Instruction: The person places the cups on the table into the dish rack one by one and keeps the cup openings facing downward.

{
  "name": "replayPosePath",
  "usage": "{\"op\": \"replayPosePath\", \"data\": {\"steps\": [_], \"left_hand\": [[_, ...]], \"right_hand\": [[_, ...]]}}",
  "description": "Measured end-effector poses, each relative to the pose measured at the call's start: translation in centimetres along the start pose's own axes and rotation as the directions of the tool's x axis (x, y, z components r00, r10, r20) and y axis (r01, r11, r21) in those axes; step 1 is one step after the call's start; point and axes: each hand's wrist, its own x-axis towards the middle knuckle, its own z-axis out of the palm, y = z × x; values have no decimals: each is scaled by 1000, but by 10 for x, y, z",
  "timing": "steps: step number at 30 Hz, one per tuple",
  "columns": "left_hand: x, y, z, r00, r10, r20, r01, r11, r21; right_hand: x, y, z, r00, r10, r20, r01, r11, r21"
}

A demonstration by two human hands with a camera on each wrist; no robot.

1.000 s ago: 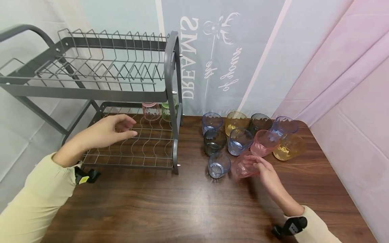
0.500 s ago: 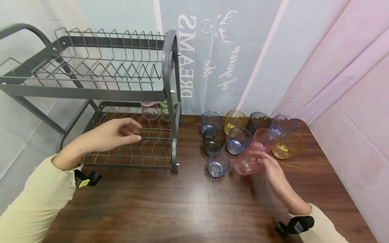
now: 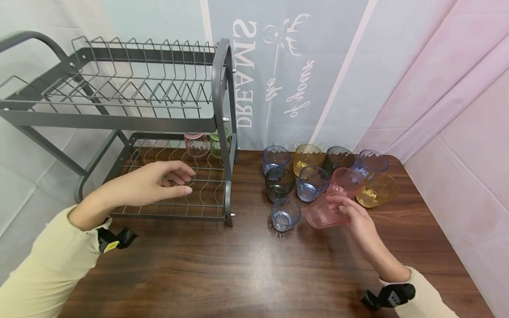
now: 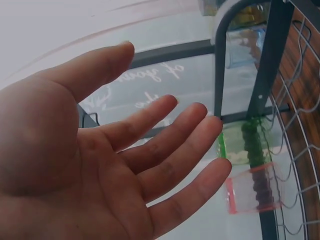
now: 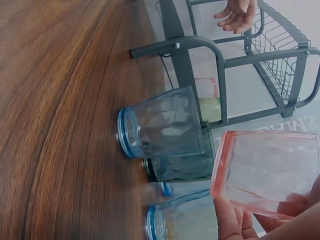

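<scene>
My right hand (image 3: pixel 358 218) grips a clear pink tumbler (image 3: pixel 319 214) by its side. In the right wrist view the pink tumbler (image 5: pixel 267 170) is raised above the wooden table, its thick base facing the tabletop. Just left of it a pale blue tumbler (image 3: pixel 283 221) stands on the table. My left hand (image 3: pixel 145 185) hovers near the lower tier of the grey dish rack (image 3: pixel 119 122), holding nothing. Its palm and spread fingers (image 4: pixel 175 205) show in the left wrist view. A pink glass (image 3: pixel 196 145) and a green glass (image 3: pixel 220 145) sit at the back of that tier.
Behind the held tumbler several coloured tumblers crowd together, among them a dark grey one (image 3: pixel 280 187), a blue one (image 3: pixel 313 187), another pink one (image 3: pixel 347 180) and an amber one (image 3: pixel 374 194). The rack's right-hand upright (image 3: pixel 226 168) stands between them and the left hand.
My left hand has moved right over the lower tier. The right hand has shifted a little right with the pink tumbler in its grip. Other glasses stay where they were.
</scene>
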Motion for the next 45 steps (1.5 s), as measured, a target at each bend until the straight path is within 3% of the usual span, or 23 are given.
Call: {"op": "replayPosePath", "data": {"steps": [5,11,16,22,31,38,42,45], "left_hand": [[-1,8,4,999,43,-29,-43,999,-3],[1,18,13,994,97,-54,-97,995,4],[7,26,28,984,160,-74,-161,987,-16],[18,40,49,967,227,-112,-226,974,22],[39,56,83,947,289,-143,-280,957,78],[51,64,103,910,382,-163,-369,924,105],[58,70,114,903,402,-152,-386,914,126],[64,75,121,899,414,-142,-396,908,136]], "right_hand": [[-2,0,3,999,16,32,-20,993,119],[-7,-3,4,997,81,15,-82,970,231],[-9,-3,5,993,112,30,-116,936,332],[-8,-2,15,995,28,99,-72,878,474],[-6,-5,26,970,-85,229,-69,803,592],[-4,-4,33,966,-90,241,-74,799,597],[-4,-5,40,971,-67,230,-80,814,576],[-4,-6,47,980,-3,200,-107,837,537]]}}
